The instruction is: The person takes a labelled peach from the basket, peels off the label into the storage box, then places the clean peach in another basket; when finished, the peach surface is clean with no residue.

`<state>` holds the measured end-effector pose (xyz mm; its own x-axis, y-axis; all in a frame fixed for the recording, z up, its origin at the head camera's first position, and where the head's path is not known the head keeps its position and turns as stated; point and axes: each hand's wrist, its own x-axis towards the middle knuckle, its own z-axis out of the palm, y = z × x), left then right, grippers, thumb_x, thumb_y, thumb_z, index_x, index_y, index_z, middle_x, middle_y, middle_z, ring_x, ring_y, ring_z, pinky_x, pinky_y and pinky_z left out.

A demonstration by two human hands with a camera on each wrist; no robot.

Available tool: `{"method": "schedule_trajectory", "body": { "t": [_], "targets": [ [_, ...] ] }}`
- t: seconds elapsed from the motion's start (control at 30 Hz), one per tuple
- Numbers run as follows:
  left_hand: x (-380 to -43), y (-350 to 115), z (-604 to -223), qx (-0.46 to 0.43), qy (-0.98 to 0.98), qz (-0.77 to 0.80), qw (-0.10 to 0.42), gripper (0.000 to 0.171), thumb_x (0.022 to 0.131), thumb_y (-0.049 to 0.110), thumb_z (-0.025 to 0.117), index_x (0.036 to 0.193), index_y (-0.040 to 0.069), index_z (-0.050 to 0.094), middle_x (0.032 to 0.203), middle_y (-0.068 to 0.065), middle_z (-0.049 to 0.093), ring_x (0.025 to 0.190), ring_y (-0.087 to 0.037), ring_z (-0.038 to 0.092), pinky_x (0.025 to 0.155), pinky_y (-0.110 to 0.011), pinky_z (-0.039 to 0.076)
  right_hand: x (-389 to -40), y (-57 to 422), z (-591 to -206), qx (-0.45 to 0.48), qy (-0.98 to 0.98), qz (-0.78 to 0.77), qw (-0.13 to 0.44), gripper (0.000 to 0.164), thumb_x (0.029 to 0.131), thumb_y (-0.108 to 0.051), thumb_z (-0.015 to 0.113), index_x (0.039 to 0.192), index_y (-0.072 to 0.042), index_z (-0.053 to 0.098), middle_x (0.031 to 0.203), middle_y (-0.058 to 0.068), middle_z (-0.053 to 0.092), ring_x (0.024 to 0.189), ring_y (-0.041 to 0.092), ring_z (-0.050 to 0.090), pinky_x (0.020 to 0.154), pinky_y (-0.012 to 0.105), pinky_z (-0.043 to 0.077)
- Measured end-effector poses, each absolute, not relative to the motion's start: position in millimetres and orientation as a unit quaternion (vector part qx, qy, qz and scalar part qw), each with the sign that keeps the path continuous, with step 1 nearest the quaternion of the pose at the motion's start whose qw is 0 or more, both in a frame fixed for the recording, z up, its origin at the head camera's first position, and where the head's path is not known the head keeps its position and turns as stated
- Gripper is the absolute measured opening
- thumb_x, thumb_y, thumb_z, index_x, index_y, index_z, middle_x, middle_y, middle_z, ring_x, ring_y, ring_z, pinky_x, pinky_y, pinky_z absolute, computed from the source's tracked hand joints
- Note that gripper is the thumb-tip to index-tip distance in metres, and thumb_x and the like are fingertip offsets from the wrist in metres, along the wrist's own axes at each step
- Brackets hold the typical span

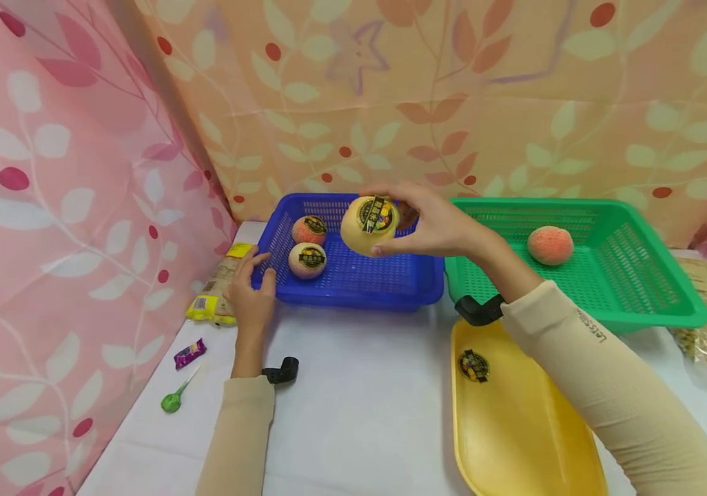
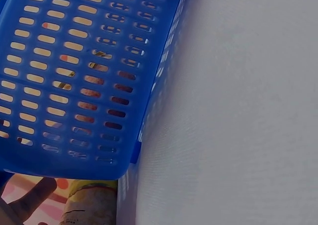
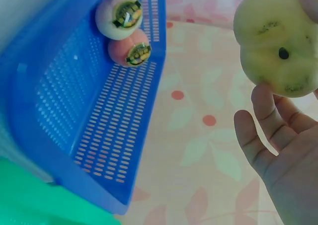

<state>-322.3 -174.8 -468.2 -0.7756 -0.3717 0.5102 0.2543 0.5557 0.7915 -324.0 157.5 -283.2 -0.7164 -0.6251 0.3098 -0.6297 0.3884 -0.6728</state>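
The right hand (image 1: 422, 222) pinches a yellow fruit (image 1: 366, 229) between thumb and fingers — the left hand (image 1: 253, 293) has fingers apart, the blue basket (image 1: 360, 297) just beside them.

Pale yellow fruit (image 1: 356, 236), dark-labelled, held seemingly above blue basket (image 1: 360, 299)

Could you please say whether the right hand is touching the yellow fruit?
Touching: the head view shows the right hand gripping the yellow fruit between thumb and fingers.
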Motion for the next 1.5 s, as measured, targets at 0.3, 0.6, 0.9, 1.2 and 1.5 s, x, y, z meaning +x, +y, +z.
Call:
{"method": "schedule_trajectory", "body": {
  "t": [0.3,0.6,0.9,1.2,1.5],
  "targets": [
    [-323.6,-181.8,-466.1,0.04,-0.817,-0.466,0.339,0.03,0.094,0.018,0.062,0.121,0.014,0.073,0.148,-0.001,0.059,0.143,-0.023,0.049,0.097,-0.055,0.021,-296.7,159.9,-301.8,0.388,-0.839,0.38,-0.025,0.079,0.075,-0.034,0.091,0.145,-0.031,0.054,0.123,-0.006,0.062,0.089,0.02,0.059,0.082,0.041,0.058],
    [-322.1,-180.5,-464.6,0.042,-0.821,-0.463,0.331,0.03,0.094,0.021,0.06,0.12,0.012,0.073,0.149,0.002,0.059,0.144,-0.023,0.048,0.101,-0.057,0.022,-277.1,155.9,-328.2,0.434,-0.832,0.343,-0.04,0.079,0.076,-0.039,0.09,0.146,-0.027,0.055,0.114,-0.005,0.062,0.086,0.017,0.056,0.071,0.031,0.054],
    [-324.2,-178.0,-463.3,0.039,-0.821,-0.467,0.327,0.027,0.094,0.021,0.061,0.116,0.014,0.074,0.149,0.004,0.059,0.144,-0.023,0.048,0.101,-0.057,0.023,-262.4,144.6,-361.0,0.443,-0.834,0.305,-0.123,0.081,0.077,-0.044,0.088,0.148,-0.031,0.051,0.109,-0.007,0.06,0.084,0.016,0.056,0.071,0.027,0.052],
    [-322.5,-176.2,-464.7,0.034,-0.816,-0.471,0.332,0.024,0.094,0.018,0.062,0.113,0.012,0.075,0.148,0.001,0.06,0.144,-0.024,0.049,0.099,-0.057,0.022,-254.8,139.2,-374.2,0.433,-0.842,0.278,-0.162,0.08,0.077,-0.041,0.088,0.147,-0.024,0.054,0.108,-0.006,0.059,0.088,0.025,0.06,0.071,0.025,0.052],
    [-323.1,-175.2,-465.3,0.04,-0.818,-0.472,0.326,0.024,0.094,0.021,0.062,0.112,0.013,0.075,0.148,0.003,0.059,0.144,-0.021,0.049,0.1,-0.057,0.022,-256.2,139.6,-386.2,0.451,-0.833,0.261,-0.185,0.078,0.077,-0.039,0.089,0.145,-0.018,0.056,0.113,-0.004,0.064,0.088,0.019,0.058,0.071,0.023,0.052]
  ]
}}
